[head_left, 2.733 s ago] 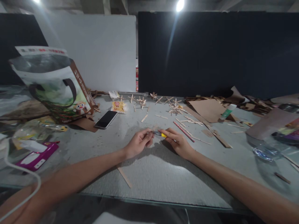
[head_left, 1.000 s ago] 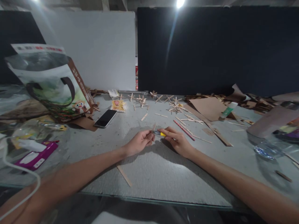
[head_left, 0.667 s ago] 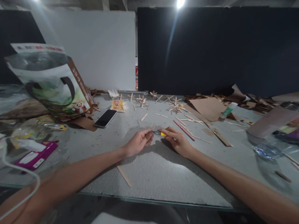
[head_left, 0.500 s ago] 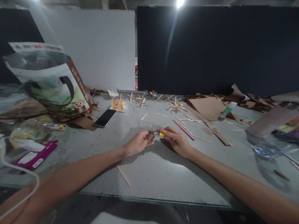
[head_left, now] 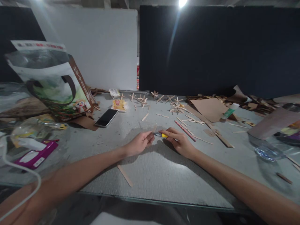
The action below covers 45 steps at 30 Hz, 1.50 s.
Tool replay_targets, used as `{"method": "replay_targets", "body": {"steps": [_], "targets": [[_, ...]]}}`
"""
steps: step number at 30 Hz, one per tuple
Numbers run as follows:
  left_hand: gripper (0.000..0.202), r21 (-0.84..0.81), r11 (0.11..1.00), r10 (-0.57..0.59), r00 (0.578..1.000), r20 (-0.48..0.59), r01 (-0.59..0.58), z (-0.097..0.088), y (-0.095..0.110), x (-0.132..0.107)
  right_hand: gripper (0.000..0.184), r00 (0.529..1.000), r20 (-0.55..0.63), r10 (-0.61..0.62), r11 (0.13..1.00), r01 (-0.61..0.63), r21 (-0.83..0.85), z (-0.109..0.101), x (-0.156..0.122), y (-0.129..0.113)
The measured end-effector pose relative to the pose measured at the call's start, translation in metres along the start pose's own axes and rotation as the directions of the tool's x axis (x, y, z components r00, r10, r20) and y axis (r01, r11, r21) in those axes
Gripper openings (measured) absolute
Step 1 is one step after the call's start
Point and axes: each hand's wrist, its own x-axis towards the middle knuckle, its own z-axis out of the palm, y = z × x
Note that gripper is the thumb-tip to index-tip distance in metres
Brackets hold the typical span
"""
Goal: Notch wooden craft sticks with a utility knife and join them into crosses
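Both hands rest on the grey table (head_left: 164, 175) near its middle. My right hand (head_left: 179, 142) is closed around a small yellow-handled knife (head_left: 162, 135), its blade pointing left. My left hand (head_left: 139, 143) is closed in a pinch just left of the blade, holding a thin wooden stick (head_left: 154, 128) that pokes up past the fingers. The blade tip meets the stick between the two hands.
A black phone (head_left: 106, 118), a printed bag (head_left: 53, 84) and a purple packet (head_left: 35, 155) lie at the left. Loose sticks and stick crosses (head_left: 142, 101), a red pencil (head_left: 185, 131), brown card (head_left: 208, 109) and a glue tube (head_left: 229, 111) are behind. One flat stick (head_left: 125, 176) lies near the front.
Both hands stay together at the same spot with only slight shifts. The view has drifted a little.
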Motion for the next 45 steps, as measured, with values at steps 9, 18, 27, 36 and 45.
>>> {"method": "replay_targets", "body": {"steps": [9,18,27,36,45], "targets": [[0.035,0.034,0.999,-0.005,1.000,-0.029,0.006,0.004,-0.005,0.001,0.047,1.000,-0.001,-0.001,1.000,0.001,-0.012,0.001,0.000,-0.003],[0.036,0.082,0.996,-0.013,0.999,-0.050,0.017,0.004,-0.008,0.003,0.050,1.000,-0.001,0.002,1.000,-0.003,-0.011,0.002,0.001,-0.002],[0.025,0.066,0.997,0.043,0.998,-0.041,-0.040,0.002,0.000,-0.001,0.048,1.000,-0.009,-0.013,1.000,0.013,-0.012,0.002,0.002,-0.002],[0.037,-0.011,1.000,0.007,0.999,-0.044,-0.007,0.006,-0.001,0.002,0.056,0.998,-0.056,-0.036,0.997,0.032,-0.074,0.005,0.004,-0.006],[0.062,-0.027,0.998,-0.056,0.997,-0.050,0.054,0.000,0.003,-0.003,0.062,0.994,-0.108,-0.001,0.986,-0.017,-0.167,0.004,0.001,-0.010]]}}
